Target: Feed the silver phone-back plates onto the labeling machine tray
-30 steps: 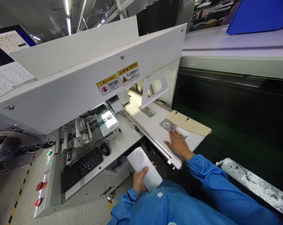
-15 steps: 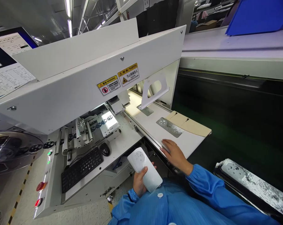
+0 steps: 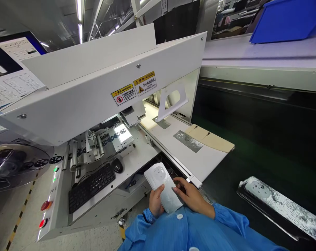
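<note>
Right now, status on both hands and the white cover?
Left hand grips white cover. Right hand touches its right edge. Nothing between them.

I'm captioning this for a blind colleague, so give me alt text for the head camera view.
A person in blue sleeves holds a white back cover in the left hand, the right hand touching its edge. Ahead, a speckled grey cover lies on a white tray.

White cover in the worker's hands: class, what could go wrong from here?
1. The white cover is held off the feed table, gripped near one end by the left hand, the right hand just touching it; it might slip and fall.
2. Bare fingers could smudge its face.
</note>
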